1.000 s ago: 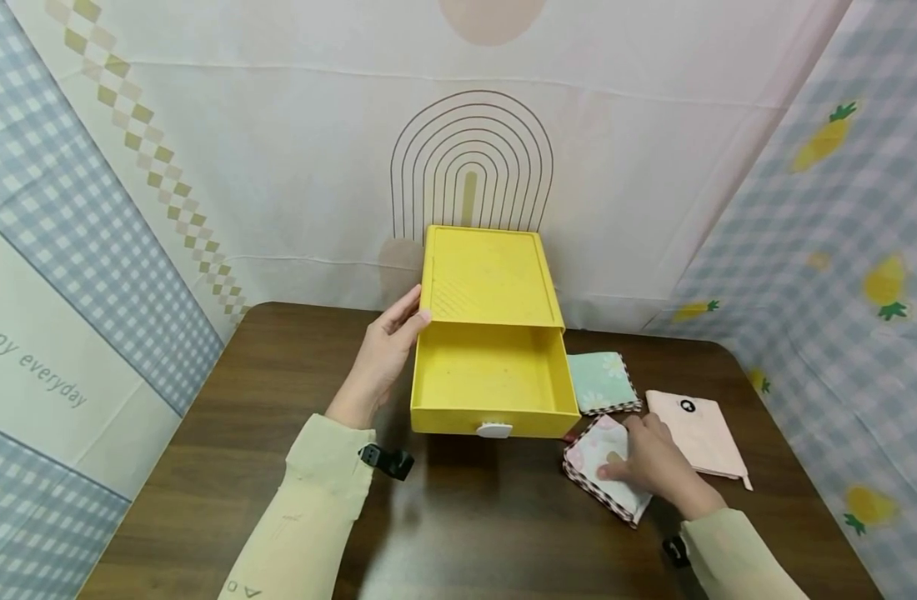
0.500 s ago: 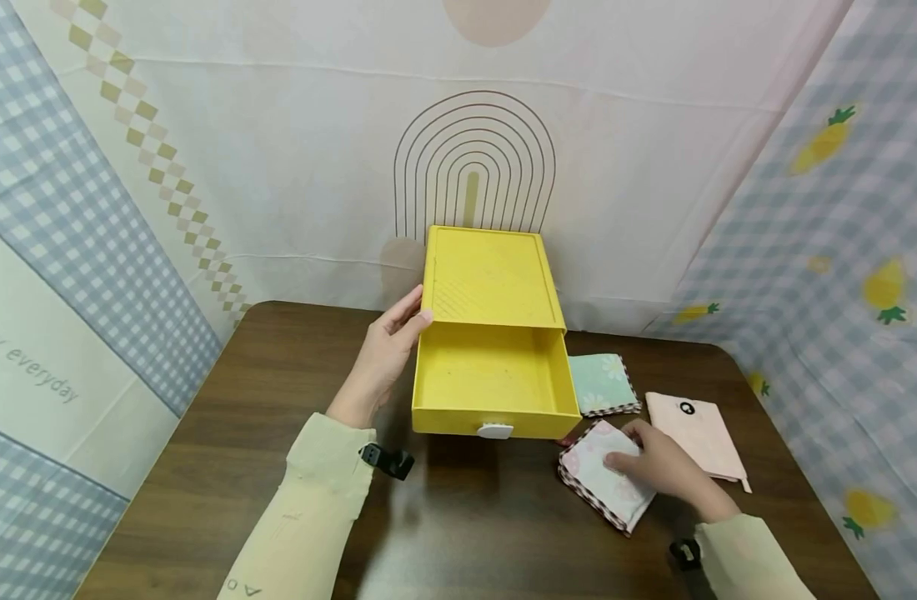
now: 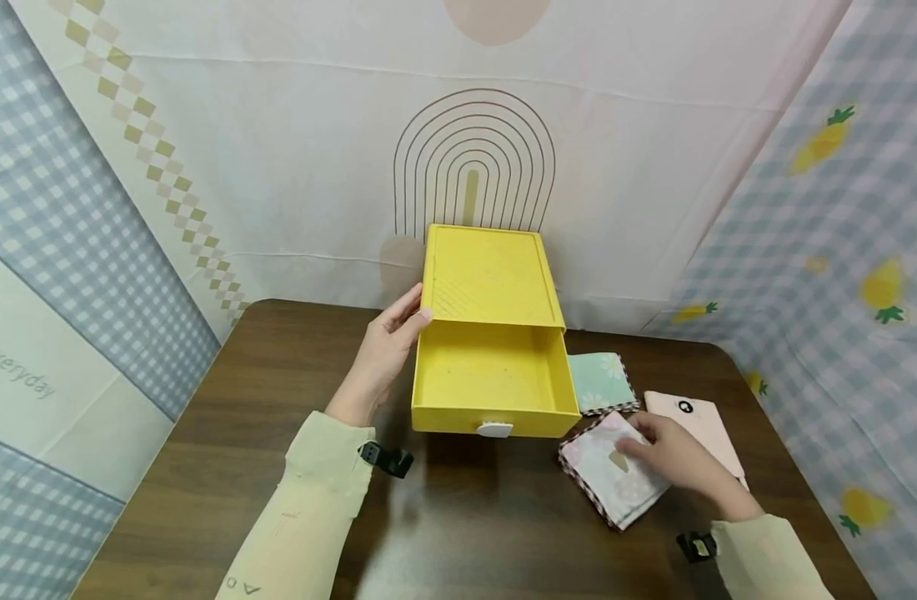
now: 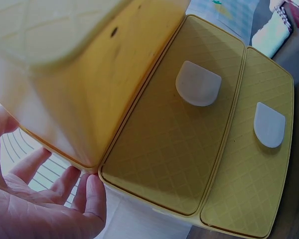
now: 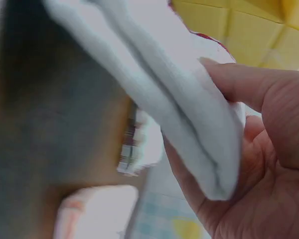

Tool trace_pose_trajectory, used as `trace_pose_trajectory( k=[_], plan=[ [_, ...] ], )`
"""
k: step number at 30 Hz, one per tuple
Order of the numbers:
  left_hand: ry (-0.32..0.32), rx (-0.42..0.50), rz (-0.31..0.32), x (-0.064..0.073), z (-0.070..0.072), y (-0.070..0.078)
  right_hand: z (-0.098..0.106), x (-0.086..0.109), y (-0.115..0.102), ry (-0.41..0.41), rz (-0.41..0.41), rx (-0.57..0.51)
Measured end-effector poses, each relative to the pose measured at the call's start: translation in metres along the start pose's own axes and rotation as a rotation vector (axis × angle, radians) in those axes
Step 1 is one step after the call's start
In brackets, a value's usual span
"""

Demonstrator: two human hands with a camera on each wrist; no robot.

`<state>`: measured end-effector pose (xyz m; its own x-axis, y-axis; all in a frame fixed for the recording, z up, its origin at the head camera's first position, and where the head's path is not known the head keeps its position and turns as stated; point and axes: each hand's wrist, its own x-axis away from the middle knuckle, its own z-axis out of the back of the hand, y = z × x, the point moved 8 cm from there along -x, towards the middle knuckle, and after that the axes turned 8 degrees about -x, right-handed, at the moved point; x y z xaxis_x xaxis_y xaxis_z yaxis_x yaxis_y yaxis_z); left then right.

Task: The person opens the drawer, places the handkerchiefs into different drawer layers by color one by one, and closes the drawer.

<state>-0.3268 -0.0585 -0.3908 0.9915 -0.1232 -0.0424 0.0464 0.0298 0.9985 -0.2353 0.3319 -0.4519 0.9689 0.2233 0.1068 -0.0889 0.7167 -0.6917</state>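
A yellow cabinet [image 3: 492, 271] stands against the back wall, its top drawer [image 3: 496, 421] pulled out and bare inside. My left hand [image 3: 387, 350] rests on the cabinet's left side near the front corner, thumb along the edge. In the left wrist view two closed drawers [image 4: 164, 149] with white knobs show below. On the right, my right hand [image 3: 676, 454] pinches a folded white-and-pink handkerchief [image 3: 604, 483] with checked edging. The right wrist view shows the thumb over the handkerchief's thick white folds [image 5: 159, 84] and the fingers beneath.
A folded mint-green handkerchief [image 3: 603, 382] with checked edging lies right of the drawer. Beside my right hand lies a folded pale pink cloth [image 3: 699, 425] with a round black mark. The brown table [image 3: 278, 392] meets printed cloth walls at the back and right.
My right hand has moved slightly right and the handkerchief has turned and shifted with it, now overlapping the green one's corner. My left hand, the cabinet and its drawer have stayed put.
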Motion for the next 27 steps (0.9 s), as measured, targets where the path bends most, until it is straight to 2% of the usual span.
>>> trace_pose_trajectory(
  k=[5, 9, 14, 17, 19, 22, 27],
  plan=[
    [0.000, 0.002, 0.004, -0.001, 0.000, -0.001, 0.033, 0.009, -0.025, 0.094, 0.009, 0.064],
    [0.001, 0.001, 0.006, 0.000, 0.000, 0.000, 0.066, 0.017, -0.044, 0.205, 0.016, 0.020],
    [0.007, 0.004, 0.011, 0.001, 0.001, 0.003, 0.103, 0.023, -0.068, 0.349, 0.047, -0.156],
    [0.015, 0.001, 0.016, 0.001, 0.002, 0.005, 0.117, 0.024, -0.080, 0.427, 0.071, -0.351],
    [0.017, -0.004, 0.018, 0.001, 0.002, 0.007, 0.122, 0.022, -0.086, 0.468, 0.079, -0.501],
    [0.013, -0.030, 0.014, 0.000, 0.002, 0.010, 0.123, 0.018, -0.096, 0.526, 0.069, -0.632],
    [0.010, -0.092, -0.010, -0.002, 0.003, 0.013, 0.120, 0.010, -0.122, 0.567, 0.122, -0.756]
  ],
)
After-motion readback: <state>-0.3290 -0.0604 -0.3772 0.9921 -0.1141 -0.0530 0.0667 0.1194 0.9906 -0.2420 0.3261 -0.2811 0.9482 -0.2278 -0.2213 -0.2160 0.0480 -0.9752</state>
